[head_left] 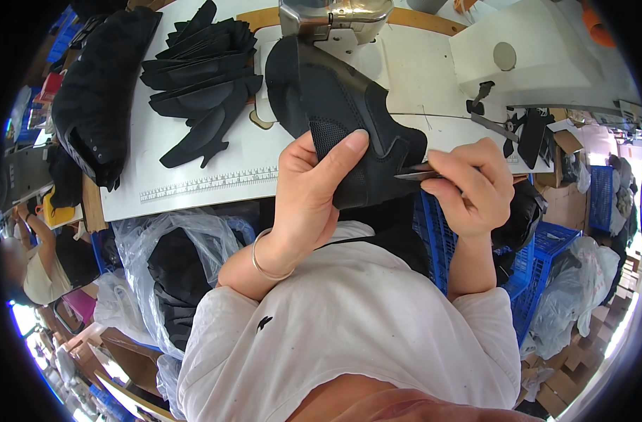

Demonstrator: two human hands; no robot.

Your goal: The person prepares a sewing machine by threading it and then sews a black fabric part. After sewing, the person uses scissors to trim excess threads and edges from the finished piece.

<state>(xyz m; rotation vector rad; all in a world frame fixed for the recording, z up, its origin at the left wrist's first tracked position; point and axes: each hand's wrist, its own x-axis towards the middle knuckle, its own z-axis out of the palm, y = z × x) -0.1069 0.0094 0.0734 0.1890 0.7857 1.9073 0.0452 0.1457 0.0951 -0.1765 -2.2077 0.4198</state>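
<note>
My left hand (321,176) grips a black shoe upper (349,98), thumb on top and fingers beneath. The upper has stitched seams and a mesh patch. It lies partly over the white sewing table and reaches past the near edge. A small dark pointed metal tool, like thread snips (413,173), is pinched in my right hand (475,184). Its tip lies against the right edge of the upper, though exact contact is hard to tell. Beyond the upper stands the metal head of a sewing machine (335,15).
Several black cut pieces (212,91) are stacked at the left on the table (127,200), beside a printed ruler (208,184). A dark padded roll (99,91) lies farther left. Plastic bags (134,246) and blue crates (539,260) flank me. Another person (43,260) works at far left.
</note>
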